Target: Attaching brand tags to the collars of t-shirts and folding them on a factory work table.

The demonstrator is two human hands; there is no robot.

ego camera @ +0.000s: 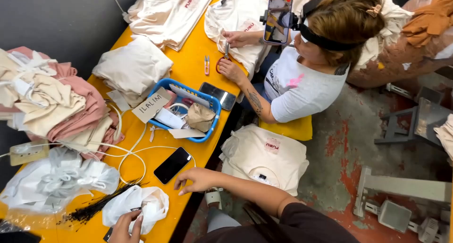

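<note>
yellow table (198,63) | worn red-grey floor (344,144) | dark wall (61,16)

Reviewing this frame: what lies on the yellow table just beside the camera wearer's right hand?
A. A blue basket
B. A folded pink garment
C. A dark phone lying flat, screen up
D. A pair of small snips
C: the right hand rests with spread fingers on the table edge right next to the dark phone, while the left hand is down at the white plastic bag.

left hand (126,228): wrist cut by bottom edge | white bag (137,206): contents hidden
</note>
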